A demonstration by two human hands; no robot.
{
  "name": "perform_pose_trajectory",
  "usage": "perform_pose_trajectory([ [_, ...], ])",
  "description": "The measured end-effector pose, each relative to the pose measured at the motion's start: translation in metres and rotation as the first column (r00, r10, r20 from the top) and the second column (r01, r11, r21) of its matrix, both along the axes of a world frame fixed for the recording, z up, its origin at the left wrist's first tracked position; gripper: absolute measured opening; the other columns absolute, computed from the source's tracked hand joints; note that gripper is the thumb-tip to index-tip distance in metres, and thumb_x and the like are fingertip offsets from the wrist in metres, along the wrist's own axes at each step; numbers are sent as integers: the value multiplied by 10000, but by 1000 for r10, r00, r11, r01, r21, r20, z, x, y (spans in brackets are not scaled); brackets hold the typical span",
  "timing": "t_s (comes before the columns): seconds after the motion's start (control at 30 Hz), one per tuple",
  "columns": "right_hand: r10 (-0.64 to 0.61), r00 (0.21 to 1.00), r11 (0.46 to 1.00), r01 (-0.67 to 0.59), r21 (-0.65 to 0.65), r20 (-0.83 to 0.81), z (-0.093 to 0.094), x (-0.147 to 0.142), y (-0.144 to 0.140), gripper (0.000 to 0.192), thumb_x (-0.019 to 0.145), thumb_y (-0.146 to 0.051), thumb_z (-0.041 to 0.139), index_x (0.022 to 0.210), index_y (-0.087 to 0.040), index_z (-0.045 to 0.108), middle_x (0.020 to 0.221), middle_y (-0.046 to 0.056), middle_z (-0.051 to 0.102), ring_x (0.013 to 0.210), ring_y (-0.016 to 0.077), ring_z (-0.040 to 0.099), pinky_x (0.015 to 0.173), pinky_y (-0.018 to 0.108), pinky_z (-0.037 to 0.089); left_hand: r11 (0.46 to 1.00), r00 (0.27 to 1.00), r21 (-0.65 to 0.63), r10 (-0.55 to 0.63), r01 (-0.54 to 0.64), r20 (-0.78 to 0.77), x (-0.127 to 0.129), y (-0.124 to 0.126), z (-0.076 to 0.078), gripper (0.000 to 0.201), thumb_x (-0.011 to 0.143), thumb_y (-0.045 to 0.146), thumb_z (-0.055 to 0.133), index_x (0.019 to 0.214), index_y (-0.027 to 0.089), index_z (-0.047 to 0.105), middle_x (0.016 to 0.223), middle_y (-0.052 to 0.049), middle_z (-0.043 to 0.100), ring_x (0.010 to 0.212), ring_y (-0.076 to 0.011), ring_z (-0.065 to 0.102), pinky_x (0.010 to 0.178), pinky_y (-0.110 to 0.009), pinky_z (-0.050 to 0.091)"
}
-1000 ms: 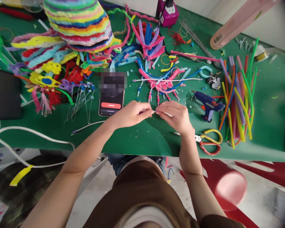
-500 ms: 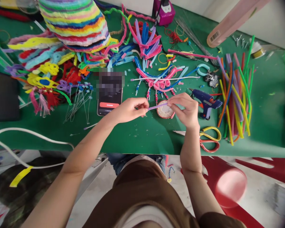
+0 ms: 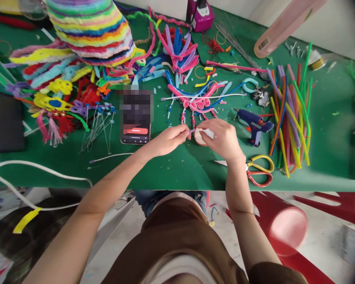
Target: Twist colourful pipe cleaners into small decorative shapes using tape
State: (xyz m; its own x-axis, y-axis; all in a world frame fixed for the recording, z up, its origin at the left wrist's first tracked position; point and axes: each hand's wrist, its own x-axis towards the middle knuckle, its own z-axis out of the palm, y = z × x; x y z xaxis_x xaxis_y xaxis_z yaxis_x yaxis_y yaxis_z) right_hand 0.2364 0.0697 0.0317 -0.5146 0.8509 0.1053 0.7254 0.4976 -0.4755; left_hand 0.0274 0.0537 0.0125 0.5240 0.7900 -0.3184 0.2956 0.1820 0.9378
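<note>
My left hand (image 3: 176, 138) pinches a short purple pipe cleaner (image 3: 191, 131), whose tip shows beyond the fingertips. Over the right part of a small round dish of tiny pale beads (image 3: 198, 137), my right hand (image 3: 223, 138) has its fingers drawn together; what is between them, if anything, is hidden. Just beyond the hands lies a pink and blue pipe-cleaner piece (image 3: 199, 103) with hanging bead strands, and a long white beaded strand (image 3: 215, 97) crosses it. Another thin white strand with a purple end (image 3: 111, 156) runs under my left forearm.
Scissors (image 3: 260, 170) and a blue glue gun (image 3: 256, 123) lie to the right, before a bundle of coloured pipe cleaners (image 3: 292, 122). A phone (image 3: 136, 118) and bead-tipped wires (image 3: 100, 126) are on the left. A striped fuzzy object (image 3: 91, 31) stands at the back left.
My right hand has lowered over the bead dish, and the purple pipe cleaner no longer visibly spans both hands. My left hand shifted slightly right. More of the thin white strand shows beside my left forearm.
</note>
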Motion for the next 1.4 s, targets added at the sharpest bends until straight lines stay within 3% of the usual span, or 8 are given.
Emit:
perform_pose_trajectory([
  [0.1, -55, 958, 994, 80, -79, 280, 9, 7, -2, 225, 808, -140, 521, 988, -190, 646, 848, 38, 743, 709, 160, 630, 607, 257, 353, 999, 1000, -34, 16, -15, 17, -1, 0, 2, 259, 993, 382, 350, 866, 195, 476, 634, 41, 371, 565, -103, 354, 551, -244, 308],
  [0.17, -7, 907, 992, 60, -113, 420, 13, 9, -1, 228, 808, -148, 501, 997, -182, 625, 828, 46, 734, 653, 153, 592, 561, 261, 270, 999, 1000, -28, 20, -19, 17, -2, 1, 4, 252, 994, 372, 351, 855, 197, 466, 633, 38, 379, 572, -106, 364, 560, -246, 314],
  [0.37, 153, 812, 986, -85, -146, 563, 17, 3, 6, 239, 855, -148, 453, 1044, -180, 596, 857, 80, 726, 663, 161, 587, 552, 290, 200, 999, 999, -10, 42, -42, 17, -3, 4, 5, 258, 986, 379, 355, 840, 195, 462, 618, 44, 383, 551, -100, 371, 559, -241, 328],
  [0.73, 252, 723, 967, -209, -143, 644, 20, -8, 6, 282, 878, -88, 452, 1123, -172, 563, 836, 93, 729, 711, 190, 652, 544, 301, 195, 999, 998, -14, 42, -41, 41, -4, 5, 9, 233, 975, 342, 360, 826, 190, 456, 610, 47, 383, 539, -98, 358, 537, -235, 310],
  [1.17, 312, 690, 950, -244, -196, 653, 29, -24, 9, 268, 901, -78, 419, 1097, -156, 584, 886, 103, 730, 729, 190, 656, 543, 308, 223, 1000, 1000, -10, 14, -14, 20, -5, 4, 7, 244, 971, 360, 379, 836, 188, 486, 611, 44, 397, 513, -91, 355, 496, -221, 287],
  [1.3, 321, 729, 947, -259, -190, 605, 26, -23, 13, 248, 874, -70, 446, 1052, -161, 593, 856, 100, 732, 707, 189, 653, 546, 299, 248, 1000, 1000, -11, 14, -14, 25, -6, 4, 7, 249, 968, 366, 394, 827, 185, 491, 604, 46, 391, 506, -86, 349, 485, -215, 278],
  [1.4, 260, 869, 965, -215, -153, 422, 19, -11, 14, 173, 827, -91, 492, 946, -178, 582, 815, 65, 716, 680, 169, 642, 553, 279, 317, 999, 998, -5, 45, -45, 52, -6, 2, 10, 257, 962, 389, 425, 827, 184, 505, 604, 48, 381, 501, -81, 336, 471, -215, 263],
])
